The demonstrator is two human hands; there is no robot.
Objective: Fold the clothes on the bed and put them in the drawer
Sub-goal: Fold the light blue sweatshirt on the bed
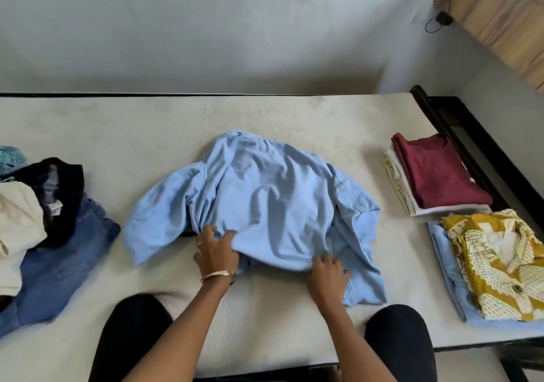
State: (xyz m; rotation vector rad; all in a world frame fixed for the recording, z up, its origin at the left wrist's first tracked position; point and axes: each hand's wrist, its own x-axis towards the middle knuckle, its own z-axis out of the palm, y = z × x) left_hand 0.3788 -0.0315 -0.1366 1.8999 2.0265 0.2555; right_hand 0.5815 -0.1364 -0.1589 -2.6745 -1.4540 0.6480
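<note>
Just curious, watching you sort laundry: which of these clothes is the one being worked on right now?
The light blue shirt mid-bed: both hands, left and right, grip its near hem. The others lie untouched at the sides.

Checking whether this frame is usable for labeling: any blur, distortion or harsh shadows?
Head view: soft, even light, no glare; wide-angle bending curves the bed edges; the left hand and right hand are slightly motion-blurred on the light blue shirt; the folded stacks read clearly.
</note>
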